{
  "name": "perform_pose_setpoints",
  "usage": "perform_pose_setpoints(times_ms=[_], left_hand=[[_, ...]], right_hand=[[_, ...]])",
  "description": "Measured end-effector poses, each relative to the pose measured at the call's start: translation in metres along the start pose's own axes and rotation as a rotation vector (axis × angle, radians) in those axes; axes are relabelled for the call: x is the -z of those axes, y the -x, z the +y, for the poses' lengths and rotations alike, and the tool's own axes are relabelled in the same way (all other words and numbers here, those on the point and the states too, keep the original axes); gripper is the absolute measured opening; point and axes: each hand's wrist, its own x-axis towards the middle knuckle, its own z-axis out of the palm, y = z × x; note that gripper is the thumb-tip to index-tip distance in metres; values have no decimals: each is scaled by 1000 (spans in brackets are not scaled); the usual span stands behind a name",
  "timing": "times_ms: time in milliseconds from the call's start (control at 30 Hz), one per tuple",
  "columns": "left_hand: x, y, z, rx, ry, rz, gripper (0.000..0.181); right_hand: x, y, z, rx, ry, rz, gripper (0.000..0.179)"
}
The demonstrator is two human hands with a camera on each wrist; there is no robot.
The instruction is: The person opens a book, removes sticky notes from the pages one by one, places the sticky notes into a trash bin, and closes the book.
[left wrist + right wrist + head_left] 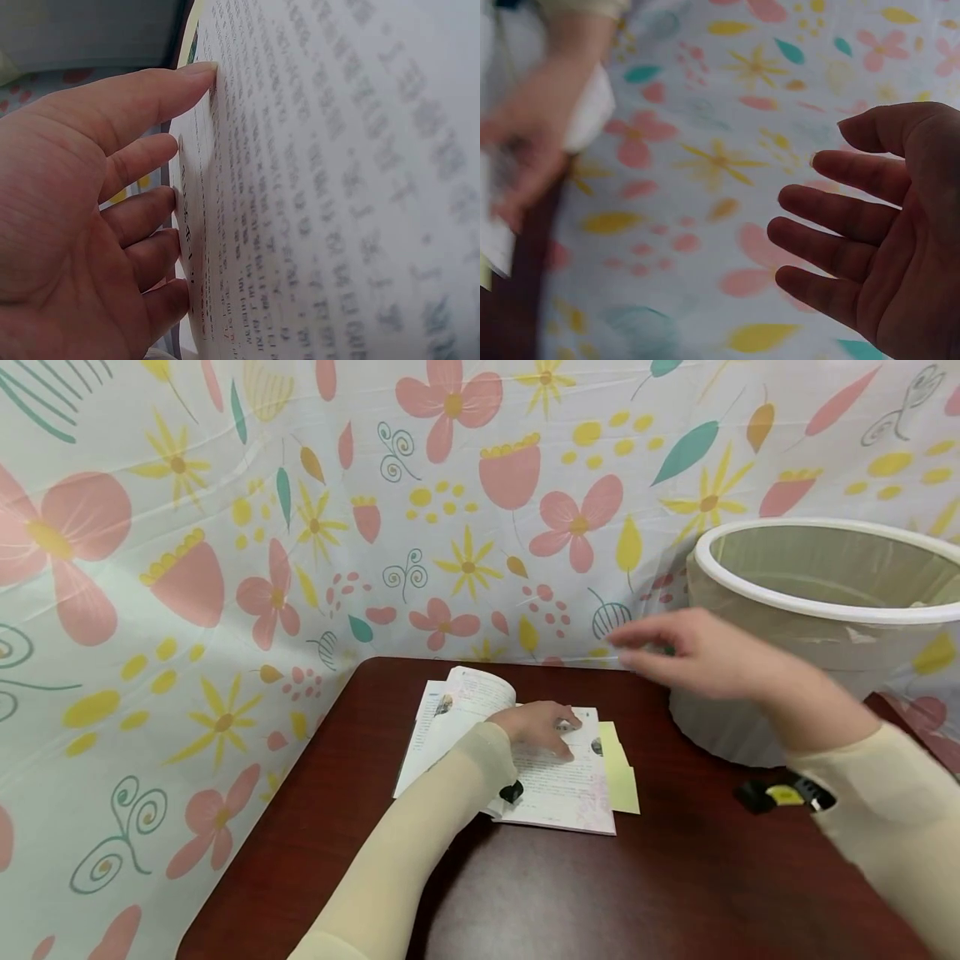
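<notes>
An open book (555, 797) with printed pages lies on the dark red table, one left-hand page curling upward. My left hand (534, 727) rests on the right-hand page. In the left wrist view, the thumb and fingertips of the left hand (90, 195) touch the printed page (322, 195) with nothing gripped. Yellow paper slips (621, 781) stick out from under the book's right edge. Raised in the air to the right of the book, the right hand (693, 652) is blurred. In the right wrist view, the right hand (877, 217) holds nothing, its fingers loosely extended.
A large bin (735, 710) with a white rim and a pale liner stands at the right, behind the right forearm. Flower-patterned sheeting (480, 510) hangs behind and left of the table (585, 893). Each wrist wears a dark strap.
</notes>
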Motion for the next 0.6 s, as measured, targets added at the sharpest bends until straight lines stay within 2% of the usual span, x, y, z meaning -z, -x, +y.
perform_pose_setpoints(times_ms=[167, 367, 500, 600], left_hand=[[-1, 0, -1, 4, -11, 16, 64], [-2, -1, -1, 3, -22, 37, 63], [-2, -1, -1, 16, -22, 26, 63], [-2, -3, -2, 21, -30, 17, 64]], right_hand=[[-53, 20, 10, -75, -117, -134, 30], [-109, 43, 25, -235, -236, -326, 44], [-138, 58, 24, -334, -281, -422, 54], [-152, 67, 21, -382, -260, -452, 60]])
